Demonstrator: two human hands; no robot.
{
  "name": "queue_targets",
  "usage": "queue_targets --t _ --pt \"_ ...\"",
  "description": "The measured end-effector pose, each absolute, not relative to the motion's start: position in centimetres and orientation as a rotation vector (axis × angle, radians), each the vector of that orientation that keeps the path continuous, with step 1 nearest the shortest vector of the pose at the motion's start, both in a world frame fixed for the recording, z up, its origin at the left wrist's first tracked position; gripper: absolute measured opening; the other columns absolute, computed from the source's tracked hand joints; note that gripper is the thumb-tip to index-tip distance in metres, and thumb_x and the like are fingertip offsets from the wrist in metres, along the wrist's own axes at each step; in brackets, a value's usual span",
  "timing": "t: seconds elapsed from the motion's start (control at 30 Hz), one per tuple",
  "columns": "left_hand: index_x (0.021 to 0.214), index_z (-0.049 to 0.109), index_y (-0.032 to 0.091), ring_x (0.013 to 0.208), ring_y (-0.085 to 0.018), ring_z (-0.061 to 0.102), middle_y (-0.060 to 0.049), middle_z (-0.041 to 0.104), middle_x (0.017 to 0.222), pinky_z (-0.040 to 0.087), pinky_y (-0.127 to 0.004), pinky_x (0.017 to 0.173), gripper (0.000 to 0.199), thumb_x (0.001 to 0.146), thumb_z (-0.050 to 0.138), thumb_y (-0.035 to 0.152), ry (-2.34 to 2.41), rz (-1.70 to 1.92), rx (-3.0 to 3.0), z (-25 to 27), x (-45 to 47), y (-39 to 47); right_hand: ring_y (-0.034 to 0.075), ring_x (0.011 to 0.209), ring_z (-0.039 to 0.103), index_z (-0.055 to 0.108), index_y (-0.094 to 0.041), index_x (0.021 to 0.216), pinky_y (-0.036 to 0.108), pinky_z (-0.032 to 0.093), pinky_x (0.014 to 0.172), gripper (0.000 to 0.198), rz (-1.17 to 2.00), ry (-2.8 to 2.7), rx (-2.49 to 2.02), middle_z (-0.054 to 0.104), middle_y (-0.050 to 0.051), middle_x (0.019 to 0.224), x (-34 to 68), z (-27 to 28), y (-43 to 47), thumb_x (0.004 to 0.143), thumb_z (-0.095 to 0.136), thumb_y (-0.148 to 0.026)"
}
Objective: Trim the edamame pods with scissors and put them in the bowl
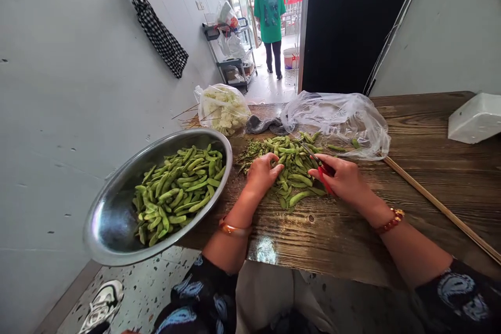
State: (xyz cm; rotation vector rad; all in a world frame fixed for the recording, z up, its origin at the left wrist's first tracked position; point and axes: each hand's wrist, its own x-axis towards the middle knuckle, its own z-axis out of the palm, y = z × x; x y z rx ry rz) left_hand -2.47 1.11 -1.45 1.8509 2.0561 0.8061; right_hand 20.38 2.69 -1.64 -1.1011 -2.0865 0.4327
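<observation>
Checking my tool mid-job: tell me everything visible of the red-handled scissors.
The scissors have red handles, plastic-looking, and slim grey blades that look metal. The right hand grips them, partly hiding the handles. The blades point forward and left, at the heap of green pods; whether they are open or touch a pod is too small to tell.

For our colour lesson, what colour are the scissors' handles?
The handles are red, seen best in the head view.
</observation>
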Motion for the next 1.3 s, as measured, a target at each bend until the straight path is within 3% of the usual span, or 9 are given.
queue_targets --t 0.13,0.27,0.37,0.47,0.6,0.97,1.3 --pt "0.096 0.070 0.018 0.082 -0.018 0.061 -0.007 0.069 0.093 0.042 -0.027 0.072 0.020 0.079 0.061 0.024 2.044 0.809 1.965 -1.8 -2.4 1.3 0.017 0.061 0.058 0.067 -0.016 0.110 0.027 0.045 0.060 0.040 0.423 -2.099 -1.089 0.067 0.004 0.075 20.2 -1.8 2.7 0.083 0.062 -0.045" --pt "0.083 0.070 0.014 0.082 -0.018 0.060 -0.008 0.069 0.087 0.043 -0.028 0.077 0.017 0.082 0.054 0.021 1.976 0.982 1.934 -1.6 -2.9 1.5 0.016 0.060 0.057 0.067 -0.016 0.111 0.027 0.045 0.059 0.041 0.430 -2.097 -1.094 0.066 0.004 0.072 20.2 -2.2 2.9 0.083 0.062 -0.046" --pt "0.078 0.067 0.013 0.066 -0.012 0.054 -0.002 0.063 0.070 0.041 -0.024 0.066 0.018 0.081 0.056 0.026 1.747 1.183 1.668 -1.0 -2.9 1.4 0.016 0.060 0.056 0.067 -0.017 0.112 0.028 0.045 0.059 0.043 0.451 -2.088 -1.086 0.066 0.003 0.072 20.3 -2.4 3.0 0.082 0.061 -0.047" --pt "0.080 0.064 0.013 0.049 -0.006 0.037 0.004 0.047 0.055 0.030 -0.020 0.049 0.025 0.079 0.061 0.038 1.441 1.288 1.351 -0.4 -2.4 0.9 0.016 0.061 0.056 0.065 -0.017 0.115 0.028 0.045 0.059 0.046 0.520 -2.104 -1.068 0.064 0.003 0.072 20.2 -2.2 2.9 0.082 0.061 -0.049" --pt "0.082 0.061 0.014 0.043 -0.003 0.023 0.008 0.035 0.051 0.017 -0.019 0.042 0.035 0.072 0.069 0.047 1.213 1.271 1.137 0.0 -1.4 0.2 0.016 0.063 0.055 0.065 -0.018 0.116 0.028 0.046 0.060 0.047 0.593 -2.139 -1.059 0.063 0.002 0.073 20.1 -1.5 2.7 0.081 0.062 -0.050" --pt "0.081 0.061 0.014 0.049 -0.005 0.032 0.005 0.045 0.057 0.029 -0.018 0.049 0.030 0.076 0.064 0.043 1.195 1.192 1.264 0.2 -0.4 -0.2 0.016 0.063 0.055 0.064 -0.018 0.117 0.028 0.045 0.061 0.051 0.694 -2.101 -1.094 0.063 0.001 0.073 20.0 -1.4 2.6 0.079 0.063 -0.051" --pt "0.077 0.068 0.014 0.071 -0.013 0.053 -0.002 0.062 0.074 0.040 -0.023 0.068 0.018 0.080 0.059 0.029 1.308 1.062 1.674 0.6 0.2 -0.3 0.015 0.061 0.053 0.066 -0.014 0.113 0.027 0.045 0.060 0.047 0.670 -2.143 -1.055 0.063 0.002 0.071 19.8 -0.9 2.0 0.082 0.061 -0.049"
